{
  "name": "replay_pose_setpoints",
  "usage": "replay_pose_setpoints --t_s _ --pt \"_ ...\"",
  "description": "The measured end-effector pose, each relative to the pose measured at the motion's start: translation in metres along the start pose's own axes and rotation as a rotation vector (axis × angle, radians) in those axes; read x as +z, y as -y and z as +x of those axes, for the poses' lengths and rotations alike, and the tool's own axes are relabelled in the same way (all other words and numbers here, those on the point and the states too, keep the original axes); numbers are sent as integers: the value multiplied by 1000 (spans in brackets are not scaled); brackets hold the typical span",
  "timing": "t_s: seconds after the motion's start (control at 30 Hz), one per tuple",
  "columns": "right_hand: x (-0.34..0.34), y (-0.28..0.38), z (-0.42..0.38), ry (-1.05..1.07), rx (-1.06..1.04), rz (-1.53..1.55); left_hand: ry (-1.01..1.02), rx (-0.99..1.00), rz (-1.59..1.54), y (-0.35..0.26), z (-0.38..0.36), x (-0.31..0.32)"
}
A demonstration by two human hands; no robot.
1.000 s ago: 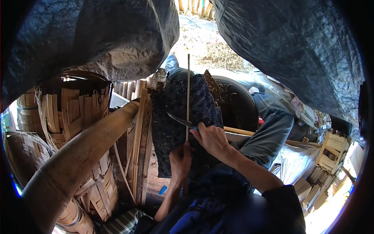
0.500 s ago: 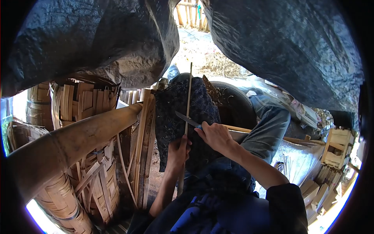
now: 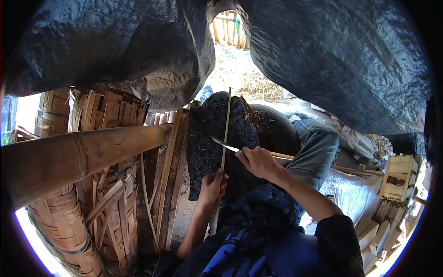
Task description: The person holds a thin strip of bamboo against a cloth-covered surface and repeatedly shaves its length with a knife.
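My left hand is closed around a long, thin bamboo strip that runs upright from my lap out past my knee. In my right hand is a knife, its handle mostly hidden by my fingers. The blade lies across the strip, a little above my left hand, and points up and left. Beneath both spreads a dark blue patterned cloth draped over my leg. The strip's lower end passes below my left fist toward my body.
A thick bamboo pole juts in from the left, beside upright bamboo slats. Woven bamboo baskets stand beyond it. Dark plastic sheeting hangs overhead. A tire lies by my right leg, and a wooden crate sits far right.
The far end of the bamboo strip sits slightly lower in view. The knife blade has tilted and now catches the light. Both hands keep their grip; the whole view has shifted a little.
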State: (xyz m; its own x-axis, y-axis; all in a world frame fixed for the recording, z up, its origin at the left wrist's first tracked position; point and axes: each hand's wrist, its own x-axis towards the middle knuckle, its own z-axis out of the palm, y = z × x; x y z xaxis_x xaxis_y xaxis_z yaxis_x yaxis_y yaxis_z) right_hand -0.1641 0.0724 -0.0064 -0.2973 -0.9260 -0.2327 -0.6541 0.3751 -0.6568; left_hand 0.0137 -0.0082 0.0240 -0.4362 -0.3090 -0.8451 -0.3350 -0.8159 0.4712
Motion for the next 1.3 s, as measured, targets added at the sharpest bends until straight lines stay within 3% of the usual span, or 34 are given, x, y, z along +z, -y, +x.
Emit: replay_pose_setpoints --t_s 0.13,0.37,0.43,0.5,0.57,0.63,0.7,0.8,0.97,1.03,1.3 --pt "14 -5 8 -42 88 53 0 -21 34 6 -15 -5" --pt "10 -44 65 -95 -27 -30 13 -51 31 19 -42 -18" --pt "1 -62 92 46 98 -46 31 -53 15 21 -46 -23" --pt "1 -88 117 45 185 -6 37 -55 -9 19 -45 -23" --pt "-15 -78 111 -147 117 0 22 -58 -19 12 -37 -21" --pt "-25 -62 96 -254 149 256 33 -63 -53 2 -23 -15" --pt "-39 -40 65 -150 147 287 62 -73 -80 -8 -6 -11" --pt "-40 -15 18 -23 165 349 386 -264 -600 -7 16 -16" --pt "-17 -6 -11 58 146 407 386 -290 -696 -3 16 -17" --pt "-6 -12 -10 63 29 235 406 -264 -662 -3 16 -17" --pt "-10 -3 0 19 -37 -41 304 -259 -658 -1 11 -15"
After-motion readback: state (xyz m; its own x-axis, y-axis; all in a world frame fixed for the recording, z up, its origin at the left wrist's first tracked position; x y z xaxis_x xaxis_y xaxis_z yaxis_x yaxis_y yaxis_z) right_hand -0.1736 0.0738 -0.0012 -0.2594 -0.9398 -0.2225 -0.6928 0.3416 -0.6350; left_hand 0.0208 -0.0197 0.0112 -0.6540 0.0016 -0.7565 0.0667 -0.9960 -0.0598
